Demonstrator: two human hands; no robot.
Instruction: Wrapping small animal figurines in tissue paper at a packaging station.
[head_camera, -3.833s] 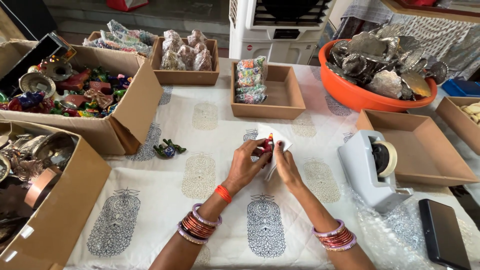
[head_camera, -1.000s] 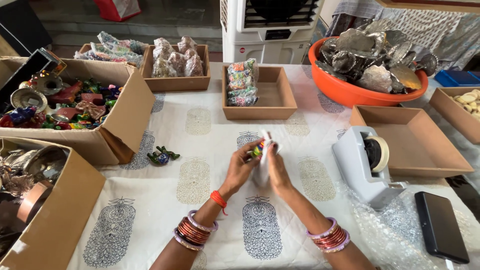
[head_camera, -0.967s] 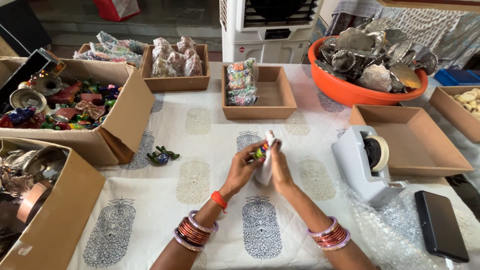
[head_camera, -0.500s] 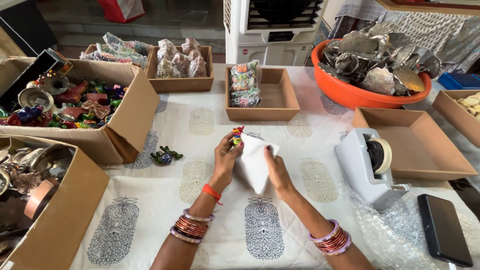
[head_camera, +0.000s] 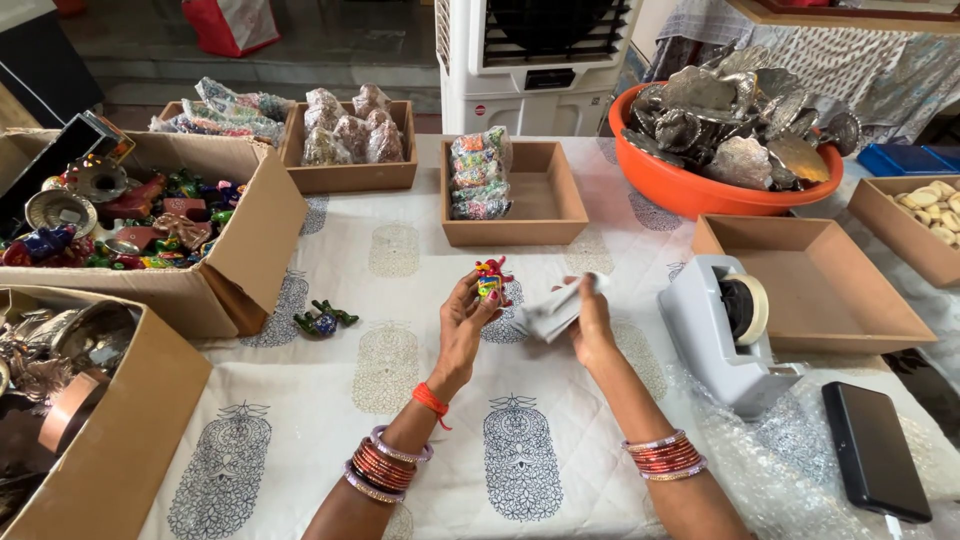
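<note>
Holding things over the middle of the worktop (head_camera: 560, 450), my left hand (head_camera: 468, 325) pinches a small colourful figurine (head_camera: 489, 279) upright between thumb and fingertips, while my right hand (head_camera: 592, 325) is clamped on a crumpled white sheet of paper (head_camera: 548, 312) just beside it. The two hands are apart, and I judge the wrap goes best if I keep the paper spread flat under the figurine and grip it by the body, not by its thin painted ends.

Going by size: the big cardboard box (head_camera: 240, 250) at my left is full of painted trinkets and metal bowls; the box nearer me (head_camera: 130, 420) holds metalware. The orange tub (head_camera: 700, 190) is heaped with silvery leaf-shaped plates. One open tray (head_camera: 820, 290) at my right looks bare inside; another (head_camera: 900, 235) holds pale round pieces. The middle tray (head_camera: 545, 205) carries wrapped colourful packets, the tray behind it (head_camera: 350, 175) wrapped bundles. A loose green figurine (head_camera: 322, 320) lies on the cloth.
</note>
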